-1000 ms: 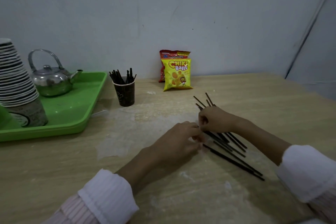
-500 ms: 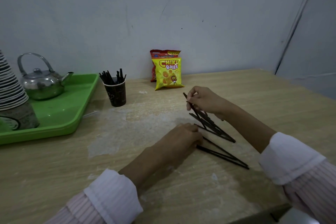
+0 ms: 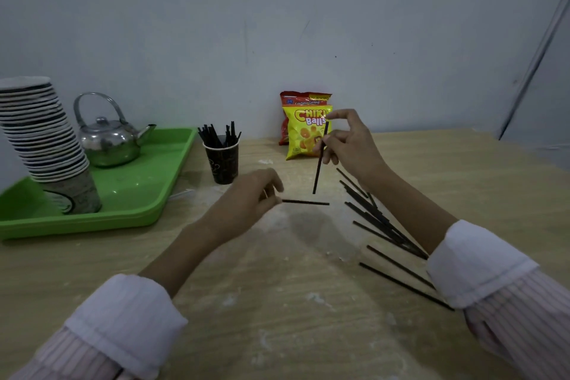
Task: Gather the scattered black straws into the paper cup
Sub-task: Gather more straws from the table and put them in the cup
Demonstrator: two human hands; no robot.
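A dark paper cup [image 3: 222,162] stands at the middle of the wooden table, with several black straws sticking out of its top. My right hand [image 3: 347,145] is raised above the table to the right of the cup and pinches one black straw [image 3: 319,163] that hangs almost upright. My left hand [image 3: 251,199] hovers lower, in front of the cup, gripping a second straw [image 3: 305,202] that points level to the right. Several more black straws [image 3: 374,219] lie fanned on the table under my right forearm.
A green tray [image 3: 148,191] at the left carries a steel kettle [image 3: 108,139] and a tall leaning stack of paper cups [image 3: 43,139]. Two snack bags [image 3: 303,129] lean against the wall behind my right hand. The wall closes off the table's far edge.
My right hand has risen from the pile with a single straw, leaving the others on the table. My left hand has lifted off the table holding one straw level.
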